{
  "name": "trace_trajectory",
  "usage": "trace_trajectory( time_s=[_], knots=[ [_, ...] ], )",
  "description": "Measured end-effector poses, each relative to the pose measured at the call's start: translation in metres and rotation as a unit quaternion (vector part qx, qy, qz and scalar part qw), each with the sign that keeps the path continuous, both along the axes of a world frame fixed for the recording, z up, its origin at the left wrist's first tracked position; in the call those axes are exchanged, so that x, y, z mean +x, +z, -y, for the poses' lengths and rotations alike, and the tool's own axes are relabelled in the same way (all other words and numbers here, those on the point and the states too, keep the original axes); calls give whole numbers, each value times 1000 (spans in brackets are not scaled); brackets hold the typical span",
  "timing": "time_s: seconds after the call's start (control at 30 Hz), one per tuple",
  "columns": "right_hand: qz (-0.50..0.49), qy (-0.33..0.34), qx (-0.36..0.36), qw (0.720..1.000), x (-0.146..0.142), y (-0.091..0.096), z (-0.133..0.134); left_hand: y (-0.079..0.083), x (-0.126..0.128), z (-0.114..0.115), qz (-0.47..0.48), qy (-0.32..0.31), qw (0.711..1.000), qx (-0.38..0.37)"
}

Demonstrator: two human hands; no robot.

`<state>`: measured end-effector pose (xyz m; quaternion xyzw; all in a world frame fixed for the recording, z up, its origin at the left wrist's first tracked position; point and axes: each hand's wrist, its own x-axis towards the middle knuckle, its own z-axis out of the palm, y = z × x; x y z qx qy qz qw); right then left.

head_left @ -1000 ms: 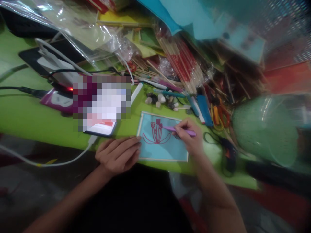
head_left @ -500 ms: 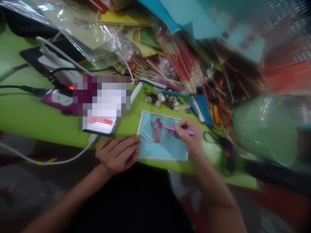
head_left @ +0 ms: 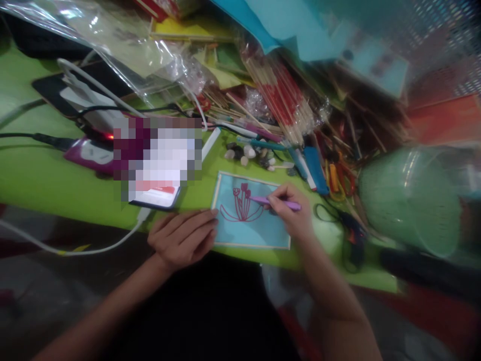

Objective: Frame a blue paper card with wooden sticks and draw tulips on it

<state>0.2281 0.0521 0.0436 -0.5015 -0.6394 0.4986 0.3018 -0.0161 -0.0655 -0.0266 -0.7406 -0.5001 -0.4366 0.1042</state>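
Observation:
A light blue card point(head_left: 259, 233) with a pale stick border lies at the front edge of the green table. On it is a dark red line drawing of flowers point(head_left: 242, 203) with stems and two curved leaves. My right hand point(head_left: 288, 205) is closed around a purple marker pen point(head_left: 259, 200), its tip at the rightmost flower head. The side of that hand rests on the card's right part. My left hand point(head_left: 184, 235) has its fingers bent together and pinches the card's left edge; its thumb is mostly hidden.
Left of the card lies a phone point(head_left: 158, 195) on a white cable, beside a purple power strip point(head_left: 92, 153). Behind are pebbles point(head_left: 248, 151), pens and bundled sticks point(head_left: 278, 90). To the right stand a glue gun point(head_left: 353, 233) and a green translucent basket point(head_left: 411, 200).
The marker pen and my right hand have shifted very slightly left over the flower head. My left hand and the card stay in place.

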Motion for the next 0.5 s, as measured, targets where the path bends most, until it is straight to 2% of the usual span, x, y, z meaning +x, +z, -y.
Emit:
trace_trajectory(
  time_s=[0.17, 0.5],
  knots=[
    [-2, -24, 7, 1000, -2, 1, -1, 0, 0, 0, -1, 10, 1000, -3],
    [2, -22, 8, 1000, 0, 0, 0, 2, 1, -1, -1, 2, 1000, -1]
  ],
)
